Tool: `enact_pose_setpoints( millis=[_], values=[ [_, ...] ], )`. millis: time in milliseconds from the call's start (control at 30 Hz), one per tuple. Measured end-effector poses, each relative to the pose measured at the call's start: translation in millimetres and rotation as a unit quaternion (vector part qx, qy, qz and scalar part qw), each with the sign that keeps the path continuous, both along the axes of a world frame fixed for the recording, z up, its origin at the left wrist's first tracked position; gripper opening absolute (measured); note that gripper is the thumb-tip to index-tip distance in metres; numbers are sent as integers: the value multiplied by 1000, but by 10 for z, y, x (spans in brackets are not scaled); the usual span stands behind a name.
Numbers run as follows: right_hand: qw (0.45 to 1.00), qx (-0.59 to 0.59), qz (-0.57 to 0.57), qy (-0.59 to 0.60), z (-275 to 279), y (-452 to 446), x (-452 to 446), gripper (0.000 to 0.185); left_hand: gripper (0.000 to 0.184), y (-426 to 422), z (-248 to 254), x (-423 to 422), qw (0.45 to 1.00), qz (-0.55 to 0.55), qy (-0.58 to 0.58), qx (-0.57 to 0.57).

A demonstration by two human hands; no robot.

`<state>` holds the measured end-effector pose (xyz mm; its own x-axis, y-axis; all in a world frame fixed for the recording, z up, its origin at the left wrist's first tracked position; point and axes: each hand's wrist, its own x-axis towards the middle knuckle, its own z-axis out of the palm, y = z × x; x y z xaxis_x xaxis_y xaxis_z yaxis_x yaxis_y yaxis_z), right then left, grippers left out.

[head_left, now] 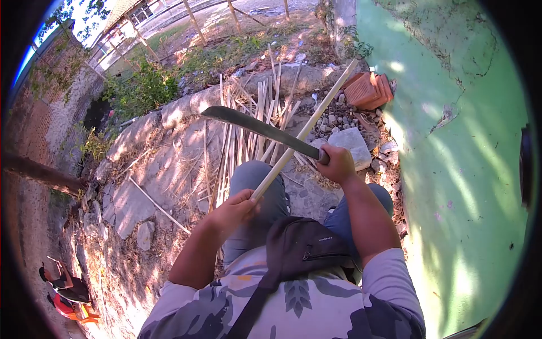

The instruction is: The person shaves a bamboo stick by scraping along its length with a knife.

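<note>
My left hand (236, 208) is closed round the lower end of a long pale wooden strip (319, 113), which slants up and to the right. In my right hand (337, 165) is the handle of a machete (262, 131), its dark curved blade pointing left. The blade crosses the strip near its middle; whether its edge bites into the wood cannot be made out. Beyond my knees, a heap of similar pale strips (248, 124) lies on the ground under and behind the blade.
Stacked orange tiles (368, 90) and a pale stone block (350, 146) lie near the green wall (451, 141) at right. A single thin stick (160, 206) rests on the ground at left. People (70, 285) sit at the far lower left.
</note>
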<state>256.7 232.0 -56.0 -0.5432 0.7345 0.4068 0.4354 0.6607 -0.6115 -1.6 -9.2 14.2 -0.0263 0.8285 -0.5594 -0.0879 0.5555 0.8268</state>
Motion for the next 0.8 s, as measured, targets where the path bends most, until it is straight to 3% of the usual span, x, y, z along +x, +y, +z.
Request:
enact_pose_setpoints(
  millis=[200,467,567,733,800],
  values=[
    [1000,6,12,-23,-68,4,-112,21,25,117,-110,-108,992,39,-116,-8],
    [994,18,69,-84,-32,-75,-171,19,17,363,-396,-300,974,-31,-224,-19],
    [989,26,90,-116,-24,-63,-228,19,17,414,-378,-309,980,-23,-198,-12],
    [974,-28,101,-199,18,-3,-305,19,20,325,-548,-199,998,-2,2,57],
    [970,-119,69,-199,-42,78,-345,18,21,305,-559,-219,998,4,26,65]
  ],
)
